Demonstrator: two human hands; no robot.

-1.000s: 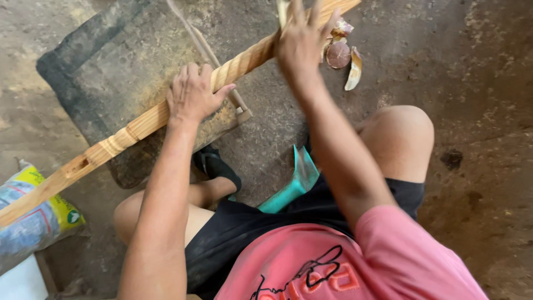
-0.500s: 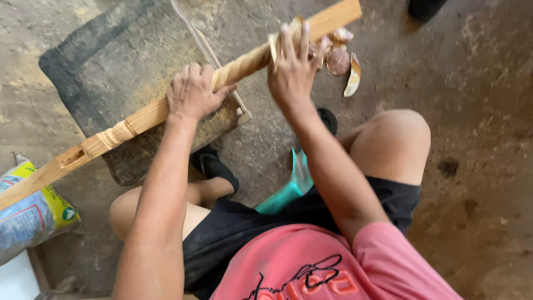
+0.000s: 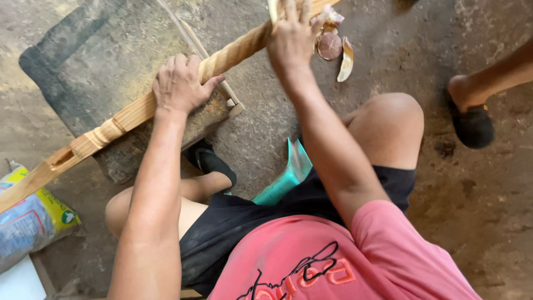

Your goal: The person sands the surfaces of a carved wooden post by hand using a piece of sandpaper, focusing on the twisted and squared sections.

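Observation:
A long turned wooden post [image 3: 129, 115] with carved rings and a slot near its lower end runs diagonally from the lower left to the top middle. My left hand [image 3: 180, 83] is clamped over the post's middle, pressing it onto a dark worn block [image 3: 89, 72]. My right hand [image 3: 292, 34] is wrapped over the post's upper part at the top edge, with a pale strip, maybe sandpaper, under the fingers. I am seated on a teal stool [image 3: 283, 180], knees spread, in a pink shirt and black shorts.
Wood scraps and a round offcut [image 3: 330, 45] lie on the dirt floor just past my right hand. Another person's foot in a dark sandal [image 3: 473, 119] stands at the right. A printed sack [image 3: 30, 219] lies at the lower left. A thin wooden frame [image 3: 222, 89] rests on the block.
My right hand has slid up the post toward the top edge. The view has shifted, bringing another person's foot in at the right. My left hand keeps its grip.

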